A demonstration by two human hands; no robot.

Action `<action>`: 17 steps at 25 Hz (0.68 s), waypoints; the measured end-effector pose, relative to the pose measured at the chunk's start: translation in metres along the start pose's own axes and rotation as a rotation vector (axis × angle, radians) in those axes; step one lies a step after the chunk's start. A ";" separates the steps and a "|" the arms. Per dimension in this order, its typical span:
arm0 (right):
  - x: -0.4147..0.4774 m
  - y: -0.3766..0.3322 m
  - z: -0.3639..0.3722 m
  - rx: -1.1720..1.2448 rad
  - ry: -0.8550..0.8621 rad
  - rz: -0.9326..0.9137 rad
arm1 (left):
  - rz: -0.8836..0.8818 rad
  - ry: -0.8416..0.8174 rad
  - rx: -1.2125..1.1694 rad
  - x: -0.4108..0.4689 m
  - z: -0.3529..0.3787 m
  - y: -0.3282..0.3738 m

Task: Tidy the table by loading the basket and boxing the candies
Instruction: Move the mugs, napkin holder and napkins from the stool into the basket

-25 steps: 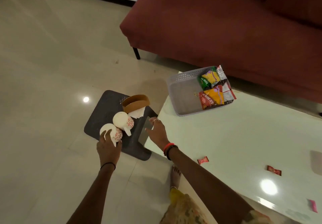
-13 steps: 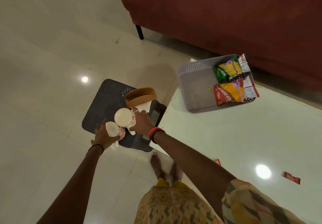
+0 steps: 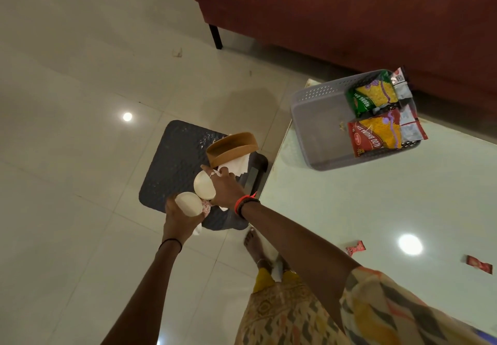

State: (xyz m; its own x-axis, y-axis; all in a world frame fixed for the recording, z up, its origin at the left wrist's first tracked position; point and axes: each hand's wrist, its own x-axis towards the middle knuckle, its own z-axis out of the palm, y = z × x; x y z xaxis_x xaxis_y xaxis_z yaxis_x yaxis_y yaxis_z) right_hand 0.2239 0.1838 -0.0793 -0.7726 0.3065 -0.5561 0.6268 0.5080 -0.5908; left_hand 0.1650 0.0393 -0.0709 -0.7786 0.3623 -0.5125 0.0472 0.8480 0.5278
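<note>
beside the table (image 3: 376,210), over a dark tray (image 3: 172,162), one fragile cup (image 3: 188,204) is gripped by the left hand (image 3: 178,219), another cup (image 3: 204,188) by the right hand (image 3: 228,188); firm body grips are advised

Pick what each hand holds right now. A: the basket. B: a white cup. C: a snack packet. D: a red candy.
B: the left hand and the right hand each grip a white cup over the dark tray.
</note>
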 end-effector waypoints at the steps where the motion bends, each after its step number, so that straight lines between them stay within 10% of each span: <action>1: 0.001 -0.001 0.002 -0.010 0.015 -0.007 | 0.000 -0.010 -0.003 0.000 -0.002 0.001; 17: -0.103 0.048 -0.059 0.407 0.445 0.343 | 0.237 -0.179 0.239 -0.035 -0.012 0.091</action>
State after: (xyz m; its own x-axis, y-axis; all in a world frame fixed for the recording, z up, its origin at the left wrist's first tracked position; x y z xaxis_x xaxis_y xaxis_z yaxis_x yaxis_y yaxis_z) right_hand 0.3272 0.2246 -0.0158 -0.4371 0.7413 -0.5093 0.7640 0.0073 -0.6451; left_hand 0.1892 0.0992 0.0028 -0.6080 0.6029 -0.5166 0.3736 0.7914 0.4839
